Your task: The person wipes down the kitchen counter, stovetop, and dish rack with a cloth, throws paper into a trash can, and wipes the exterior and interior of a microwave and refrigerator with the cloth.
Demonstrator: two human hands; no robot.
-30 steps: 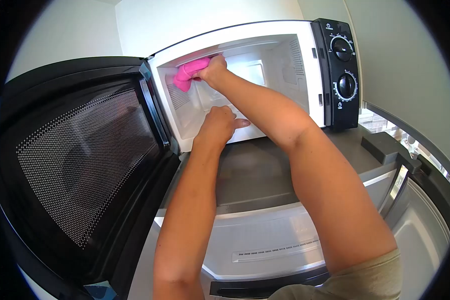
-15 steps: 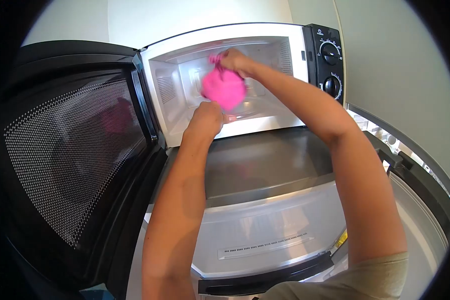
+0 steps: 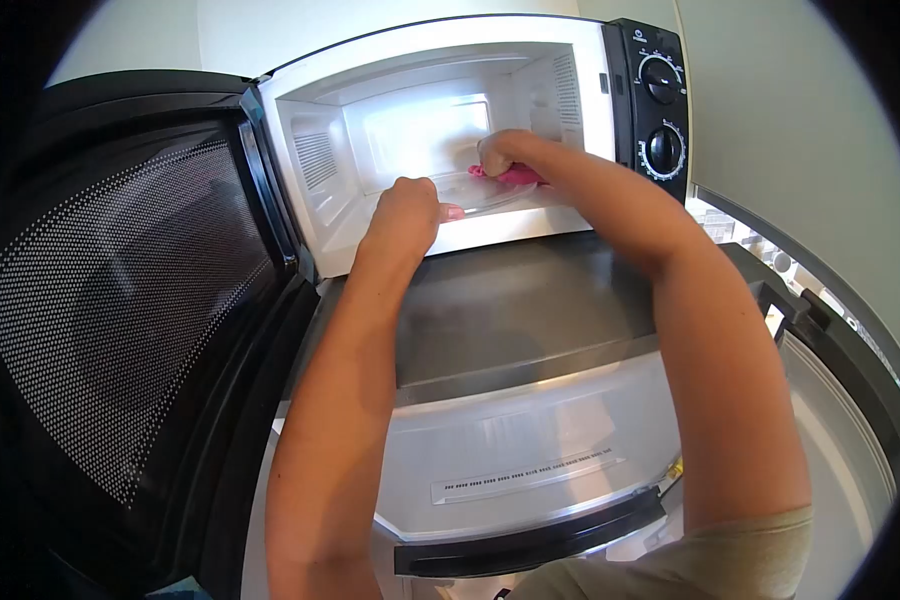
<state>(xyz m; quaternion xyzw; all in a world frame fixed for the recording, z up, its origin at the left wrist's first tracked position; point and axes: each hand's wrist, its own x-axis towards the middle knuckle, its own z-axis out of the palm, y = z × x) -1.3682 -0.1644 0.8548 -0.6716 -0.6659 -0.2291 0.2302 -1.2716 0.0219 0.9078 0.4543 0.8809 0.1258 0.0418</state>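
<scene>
The microwave (image 3: 490,238) stands with its door swung to the left. Inside lies a clear glass turntable plate (image 3: 482,203). My left hand (image 3: 407,212) is at the front opening, closed on the near left edge of that plate, thumb showing toward the right. Deeper in and to the right, my right hand (image 3: 503,152) holds a bunched pink cloth (image 3: 517,176) low over the plate. My right wrist and forearm cover part of the cloth, and whether it presses on the glass I cannot tell.
The open microwave door (image 3: 130,300) with its dotted mesh window fills the left side. Two dials sit on the black control panel (image 3: 660,120). Below is a grey metal surface (image 3: 530,300), then a white appliance part with a black handle (image 3: 530,540). A wall is at right.
My right hand has lowered the pink cloth from the middle of the cavity down and right toward the plate. My left hand keeps its grip. The whole view has shifted slightly.
</scene>
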